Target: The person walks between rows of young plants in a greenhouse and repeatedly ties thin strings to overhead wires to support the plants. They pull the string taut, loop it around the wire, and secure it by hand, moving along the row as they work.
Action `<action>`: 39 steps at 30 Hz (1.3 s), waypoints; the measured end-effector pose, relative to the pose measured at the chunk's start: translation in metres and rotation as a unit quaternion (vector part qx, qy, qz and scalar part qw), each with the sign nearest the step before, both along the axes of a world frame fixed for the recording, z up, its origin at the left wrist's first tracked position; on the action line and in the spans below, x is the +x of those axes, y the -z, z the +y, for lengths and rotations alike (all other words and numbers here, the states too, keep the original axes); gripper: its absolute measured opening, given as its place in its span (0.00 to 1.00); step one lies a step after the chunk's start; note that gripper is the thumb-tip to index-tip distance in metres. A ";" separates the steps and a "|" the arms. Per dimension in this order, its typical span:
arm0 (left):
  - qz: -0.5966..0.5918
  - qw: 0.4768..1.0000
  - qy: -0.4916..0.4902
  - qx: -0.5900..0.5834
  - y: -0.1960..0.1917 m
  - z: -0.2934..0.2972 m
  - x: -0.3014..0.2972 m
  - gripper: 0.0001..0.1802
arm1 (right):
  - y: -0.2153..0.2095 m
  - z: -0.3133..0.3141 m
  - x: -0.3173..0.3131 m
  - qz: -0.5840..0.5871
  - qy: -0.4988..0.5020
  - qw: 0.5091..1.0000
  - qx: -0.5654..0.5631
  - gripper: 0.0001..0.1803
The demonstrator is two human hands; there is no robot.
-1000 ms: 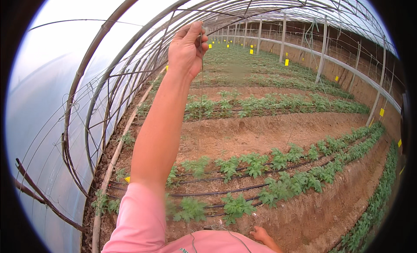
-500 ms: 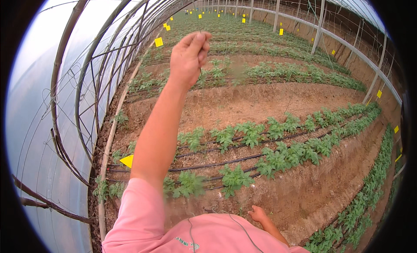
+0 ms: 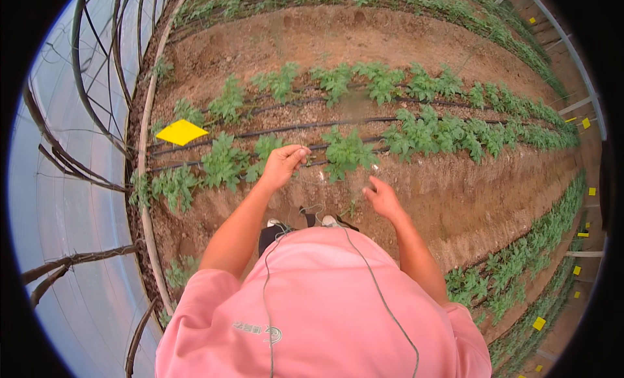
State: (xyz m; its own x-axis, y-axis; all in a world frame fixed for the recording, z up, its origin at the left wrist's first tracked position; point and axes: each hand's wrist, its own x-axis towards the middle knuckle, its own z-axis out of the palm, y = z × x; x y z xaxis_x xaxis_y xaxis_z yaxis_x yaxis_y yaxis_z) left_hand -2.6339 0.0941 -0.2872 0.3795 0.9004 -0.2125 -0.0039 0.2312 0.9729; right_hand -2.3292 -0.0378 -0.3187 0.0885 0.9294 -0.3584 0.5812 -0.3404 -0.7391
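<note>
My left hand is closed in a pinch in front of my chest, above the near row of leafy green plants. A thin string, hard to make out, seems to run from its fingertips. Close to its right stands a bushy plant. My right hand hovers to the right and a little nearer, below that plant. Its thumb and forefinger are slightly apart, and nothing shows between them; the other fingers are curled out of sight. A grey-green cord hangs down the front of my pink shirt.
Black drip hoses run along the planted bed. A yellow card hangs at the left, beside a long pole on the soil. Bent frame poles stand along the plastic wall. More plant rows lie at right.
My left hand has come down from high overhead to chest height, still pinched. My right hand has moved up beside it. The view has tilted downward, showing my shirt and shoes.
</note>
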 end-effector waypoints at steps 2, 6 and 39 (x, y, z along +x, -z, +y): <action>0.004 0.999 0.012 -0.039 0.032 -0.037 -0.003 0.10 | -0.025 0.028 -0.023 0.067 -0.050 0.996 0.012 0.30; 0.045 0.997 0.056 -0.001 0.056 -0.086 0.003 0.09 | -0.070 0.057 -0.087 0.183 -0.236 0.950 0.085 0.27; 0.154 0.982 -0.071 0.087 -0.012 -0.153 -0.087 0.11 | -0.107 0.078 -0.138 0.343 -0.061 0.933 -0.089 0.17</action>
